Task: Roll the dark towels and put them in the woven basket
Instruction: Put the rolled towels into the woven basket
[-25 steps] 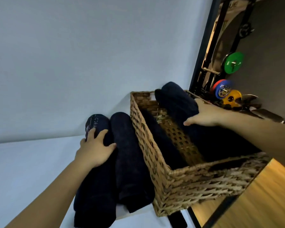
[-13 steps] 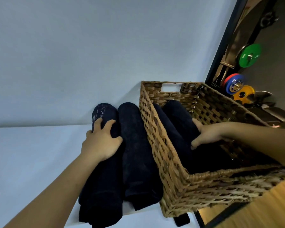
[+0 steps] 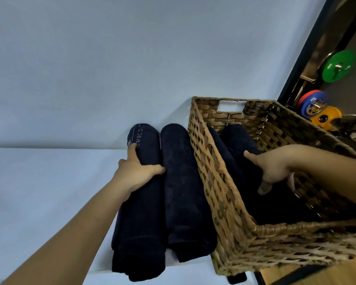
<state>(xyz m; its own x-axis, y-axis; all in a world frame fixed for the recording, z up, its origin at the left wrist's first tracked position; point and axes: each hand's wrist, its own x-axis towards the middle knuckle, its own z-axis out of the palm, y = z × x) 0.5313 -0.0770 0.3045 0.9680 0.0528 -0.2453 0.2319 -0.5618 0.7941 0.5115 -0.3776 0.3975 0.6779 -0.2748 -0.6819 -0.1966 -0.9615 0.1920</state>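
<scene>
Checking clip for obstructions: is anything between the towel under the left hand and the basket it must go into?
Yes. A second rolled towel lies between the gripped towel and the basket, whose near wall rises beside it. The left hand must lift over both.

L hand [image 3: 136,169] grips rolled towel [image 3: 141,202] beside basket [image 3: 230,204]; R hand [image 3: 272,168] inside on towels [image 3: 236,140].

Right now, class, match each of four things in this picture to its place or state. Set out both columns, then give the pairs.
1. left hand
2. right hand
3. plain rolled towel
4. green weight plate

A. inside the woven basket
B. untouched, beside the basket
C. gripping the lettered towel
D. far right background

Pairs: 1-C, 2-A, 3-B, 4-D
</scene>
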